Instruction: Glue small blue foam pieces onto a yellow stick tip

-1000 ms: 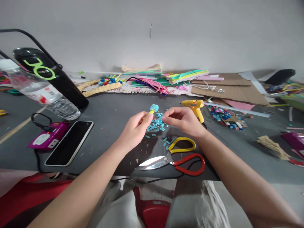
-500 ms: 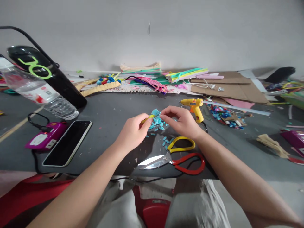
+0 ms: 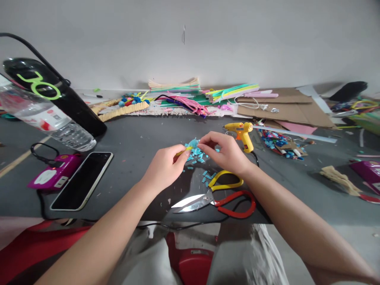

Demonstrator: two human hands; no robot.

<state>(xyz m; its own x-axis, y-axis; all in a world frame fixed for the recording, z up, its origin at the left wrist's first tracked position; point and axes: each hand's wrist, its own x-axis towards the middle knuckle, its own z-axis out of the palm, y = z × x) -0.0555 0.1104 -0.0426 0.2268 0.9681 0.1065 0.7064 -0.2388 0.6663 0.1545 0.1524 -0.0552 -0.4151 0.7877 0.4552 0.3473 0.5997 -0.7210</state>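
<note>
My left hand (image 3: 168, 164) pinches a thin yellow stick (image 3: 189, 148) whose tip points right. At that tip is a light blue fuzzy piece (image 3: 194, 143). My right hand (image 3: 221, 150) has its thumb and forefinger pressed together at the right edge of the blue piece; whatever lies between those fingertips is too small to make out. Small light blue cut pieces (image 3: 200, 156) are scattered on the dark table under both hands. Scissors with one yellow and one red handle (image 3: 209, 196) lie partly open in front of my right hand.
A yellow glue gun (image 3: 244, 134) lies beyond my right hand. At left are a phone (image 3: 82, 181), a purple power block (image 3: 56, 172), a clear bottle (image 3: 50, 114) and a black cylinder (image 3: 80, 109). Pipe cleaners (image 3: 233, 93) and cardboard (image 3: 273, 105) line the wall.
The view has shifted slightly, so objects on the left sit a little further left. My fingers remain close together at the blue piece, with little visible change.
</note>
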